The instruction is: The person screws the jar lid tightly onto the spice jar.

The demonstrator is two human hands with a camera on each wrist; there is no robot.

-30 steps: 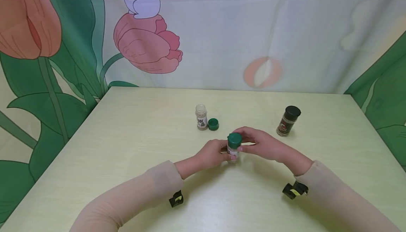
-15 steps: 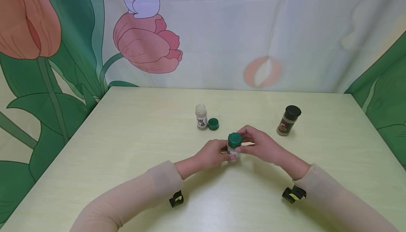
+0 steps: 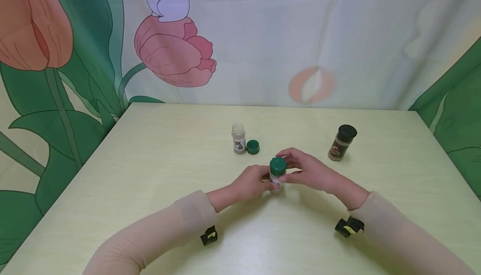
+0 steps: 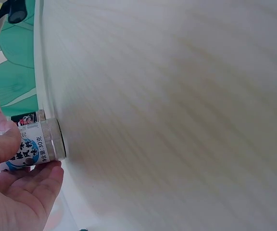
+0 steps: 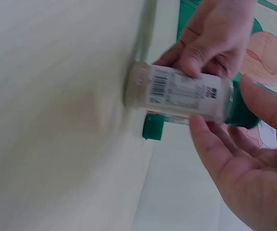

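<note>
My left hand [image 3: 249,182] grips the body of a small clear seasoning jar [image 3: 276,180], which stands upright on the table with a green cap [image 3: 278,166]. In the left wrist view, the thumb lies across the white-and-blue label of this jar [image 4: 32,144], and fingers curl beneath it. My right hand [image 3: 310,172] holds the cap from the right, thumb in front and fingers behind. A barcode shows on the jar [image 5: 177,91] in the right wrist view. There the right thumb covers part of the green cap [image 5: 239,109], and one fingertip is close to the jar's body.
Behind the hands stands an uncapped seasoning jar [image 3: 239,139] with pale contents. A loose green cap [image 3: 253,147] lies beside it. Farther right is a black-capped seasoning jar [image 3: 341,143]. A printed curtain [image 3: 263,49] hangs behind the pale table [image 3: 169,141].
My right hand and wrist have shifted slightly back and forth at the cap. The left hand and the jar have stayed in place, and the other jars have not moved.
</note>
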